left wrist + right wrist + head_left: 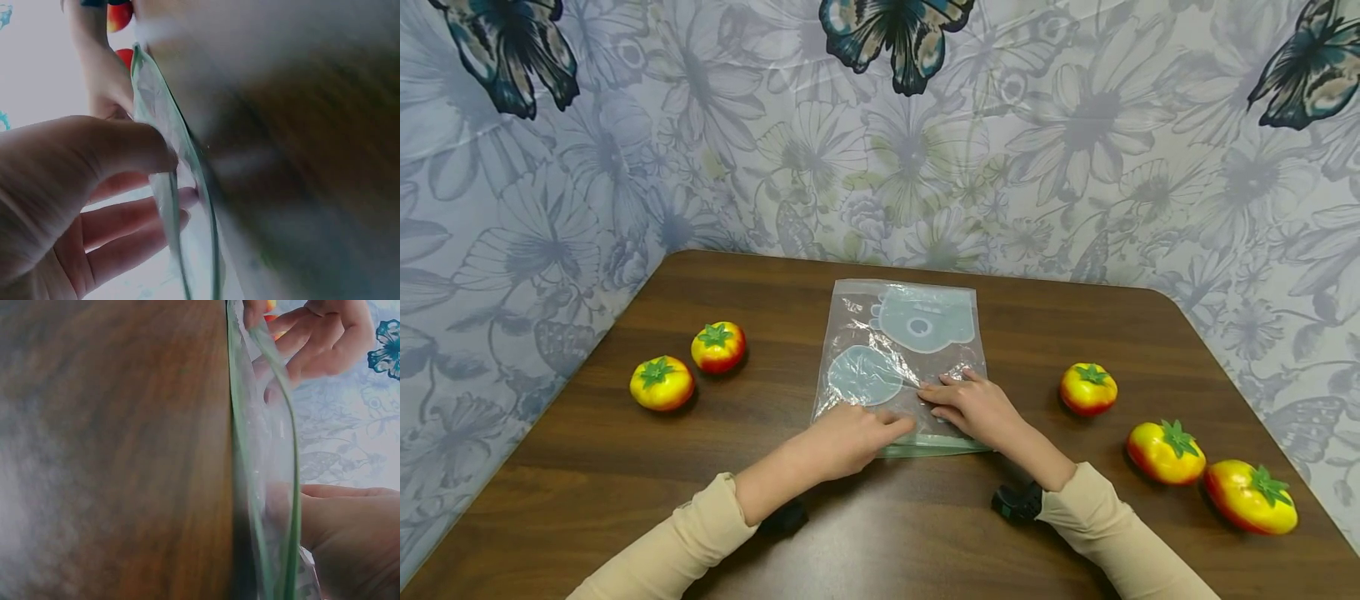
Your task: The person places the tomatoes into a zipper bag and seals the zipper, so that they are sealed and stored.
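A clear plastic zip bag (917, 367) with a green-edged opening lies flat on the table, its opening toward me. Pale blue shapes, one like an animal's head, show on it. My left hand (850, 437) is at the front edge, left of the middle. In the left wrist view its thumb (150, 150) lies over the upper green edge, and fingertips show through the film; it pinches the bag there. My right hand (973, 408) rests on the bag's right side, fingers extended. In the right wrist view the green edges (294, 475) stand apart; the right fingertips are hidden.
Two yellow-red toy tomatoes (662, 384) with green leaves sit at the left of the brown table (887, 533). Three more tomatoes (1165, 452) stand at the right, near the edge. Behind the table hangs a flowered cloth (1075, 167) with butterflies.
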`<act>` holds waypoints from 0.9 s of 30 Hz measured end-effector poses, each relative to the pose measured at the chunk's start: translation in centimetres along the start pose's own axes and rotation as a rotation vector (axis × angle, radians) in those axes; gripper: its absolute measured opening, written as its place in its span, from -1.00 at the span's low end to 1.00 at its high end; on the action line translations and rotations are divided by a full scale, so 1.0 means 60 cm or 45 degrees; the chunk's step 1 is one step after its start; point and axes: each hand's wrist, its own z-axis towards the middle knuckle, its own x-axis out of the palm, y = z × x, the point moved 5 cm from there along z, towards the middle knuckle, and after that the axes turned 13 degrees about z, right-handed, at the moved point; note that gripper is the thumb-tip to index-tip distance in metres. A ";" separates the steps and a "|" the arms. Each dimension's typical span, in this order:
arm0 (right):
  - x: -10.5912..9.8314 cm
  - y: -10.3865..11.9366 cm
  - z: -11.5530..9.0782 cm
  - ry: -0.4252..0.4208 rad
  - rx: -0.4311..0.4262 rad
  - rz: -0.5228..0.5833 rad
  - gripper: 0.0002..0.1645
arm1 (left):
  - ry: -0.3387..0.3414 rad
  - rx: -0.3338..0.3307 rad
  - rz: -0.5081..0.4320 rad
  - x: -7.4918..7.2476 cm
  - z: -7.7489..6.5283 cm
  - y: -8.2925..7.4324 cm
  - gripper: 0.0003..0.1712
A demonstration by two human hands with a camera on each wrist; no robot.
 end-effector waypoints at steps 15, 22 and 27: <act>0.000 0.001 0.000 -0.004 -0.004 -0.033 -0.57 | 0.095 0.114 0.278 0.005 0.001 -0.009 -0.62; 0.000 0.001 0.001 -0.014 -0.015 -0.031 -0.56 | 0.110 0.029 0.078 0.005 -0.010 0.008 -0.50; 0.000 0.001 0.001 -0.018 -0.016 -0.036 -0.56 | 0.088 -0.068 -0.060 -0.001 -0.024 0.025 -0.40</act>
